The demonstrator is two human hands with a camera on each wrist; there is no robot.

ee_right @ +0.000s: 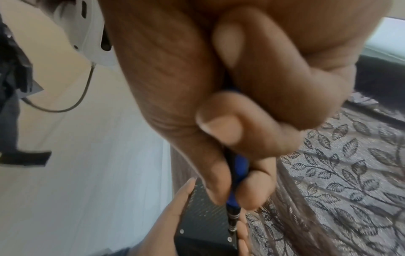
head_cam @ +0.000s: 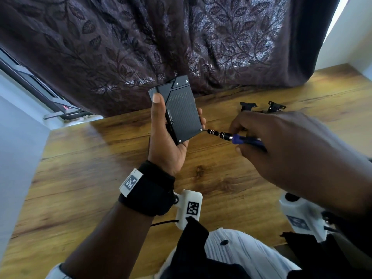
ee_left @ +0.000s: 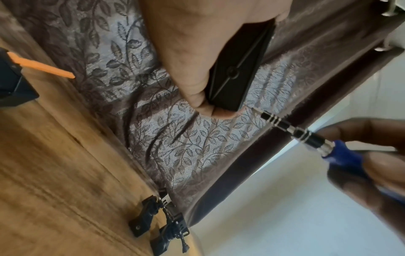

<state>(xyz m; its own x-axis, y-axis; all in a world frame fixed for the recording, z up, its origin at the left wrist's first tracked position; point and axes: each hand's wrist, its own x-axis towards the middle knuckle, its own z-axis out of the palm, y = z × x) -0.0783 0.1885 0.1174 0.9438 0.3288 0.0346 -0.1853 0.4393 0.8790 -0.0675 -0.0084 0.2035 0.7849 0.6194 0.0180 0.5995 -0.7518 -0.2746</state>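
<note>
My left hand (head_cam: pixel 167 141) holds a black rectangular device (head_cam: pixel 179 111) upright above the wooden table, thumb along its left edge and fingers curled round its right side. The device has a carbon-fibre patterned plate with small silver screws at its corners. My right hand (head_cam: pixel 281 141) grips a screwdriver (head_cam: pixel 227 136) with a blue handle and a black ringed shaft. The screwdriver tip sits at the screw on the device's lower right corner (head_cam: pixel 201 129). From the left wrist view the device (ee_left: pixel 236 72) shows end-on with the screwdriver (ee_left: pixel 291 131) beside it. In the right wrist view the fingers (ee_right: pixel 252 194) pinch the blue handle over the device (ee_right: pixel 206 216).
Two small black hinged brackets (head_cam: pixel 261 106) lie on the wooden table (head_cam: pixel 100 178) at the back right, also seen as brackets (ee_left: pixel 157 223). A dark leaf-patterned curtain (head_cam: pixel 181 37) hangs behind the table. An orange pry tool (ee_left: pixel 41 66) and a black box (ee_left: pixel 13 83) lie further off.
</note>
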